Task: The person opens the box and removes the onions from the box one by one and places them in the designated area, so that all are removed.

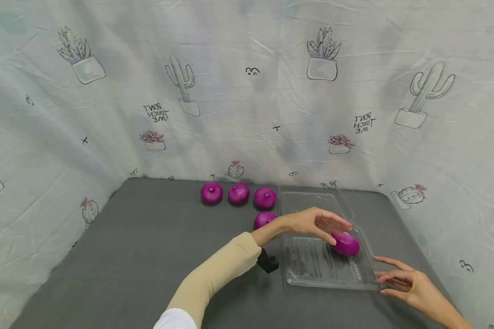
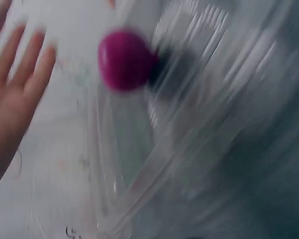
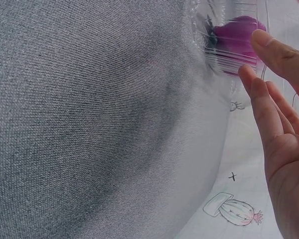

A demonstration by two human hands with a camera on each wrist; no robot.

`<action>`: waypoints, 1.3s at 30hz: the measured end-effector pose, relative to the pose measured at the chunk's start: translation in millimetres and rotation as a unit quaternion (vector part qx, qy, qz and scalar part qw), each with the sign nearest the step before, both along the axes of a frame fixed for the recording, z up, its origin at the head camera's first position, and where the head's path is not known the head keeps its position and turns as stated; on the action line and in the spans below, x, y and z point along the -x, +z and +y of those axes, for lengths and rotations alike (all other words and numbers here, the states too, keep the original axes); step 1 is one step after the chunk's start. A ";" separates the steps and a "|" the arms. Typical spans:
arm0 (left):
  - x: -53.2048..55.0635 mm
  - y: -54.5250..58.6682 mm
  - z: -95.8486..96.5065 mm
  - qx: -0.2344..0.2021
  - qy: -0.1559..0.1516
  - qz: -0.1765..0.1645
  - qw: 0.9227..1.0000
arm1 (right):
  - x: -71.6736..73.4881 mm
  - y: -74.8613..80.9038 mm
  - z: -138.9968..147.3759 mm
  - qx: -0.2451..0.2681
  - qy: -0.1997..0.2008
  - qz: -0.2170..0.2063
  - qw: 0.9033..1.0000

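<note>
A red onion (image 1: 347,245) lies in the right part of a clear plastic clamshell container (image 1: 333,287). Over it hovers my left hand (image 1: 314,224), fingers extended and thumb apart; the left wrist view shows space between this hand (image 2: 15,94) and the onion (image 2: 124,60). Holding nothing in its palm, my right hand (image 1: 413,285) has its fairly straight fingertips right at the container's right edge. The right wrist view shows the thumb (image 3: 284,57) beside the container wall, with the onion (image 3: 239,42) visible through the plastic.
Behind the base lies the container's opened lid (image 1: 308,201). Three red onions, the middle one (image 1: 238,193) among them, form a row at the back; another onion (image 1: 264,219) is partly behind my left forearm. A small black device (image 1: 267,261) shows under my left wrist. Printed cloth (image 1: 271,91) hangs around the grey table (image 1: 148,246).
</note>
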State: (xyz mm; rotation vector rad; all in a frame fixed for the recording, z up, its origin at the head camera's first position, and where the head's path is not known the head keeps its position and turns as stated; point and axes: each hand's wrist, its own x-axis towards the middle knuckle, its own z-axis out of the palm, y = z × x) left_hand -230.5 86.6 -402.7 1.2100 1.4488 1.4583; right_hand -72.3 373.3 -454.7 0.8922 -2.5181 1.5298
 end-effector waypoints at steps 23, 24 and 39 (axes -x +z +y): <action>45.2 -24.1 68.0 0.068 -0.089 0.038 0.993 | 3.1 -2.7 0.9 0.024 0.025 -0.008 0.999; 45.1 -24.2 67.1 0.077 -0.085 0.029 0.993 | 3.3 -2.4 0.9 0.024 0.025 -0.010 0.999; 33.6 -19.1 44.5 0.167 -0.128 0.133 0.969 | 4.1 -3.4 1.2 0.021 0.026 -0.003 0.999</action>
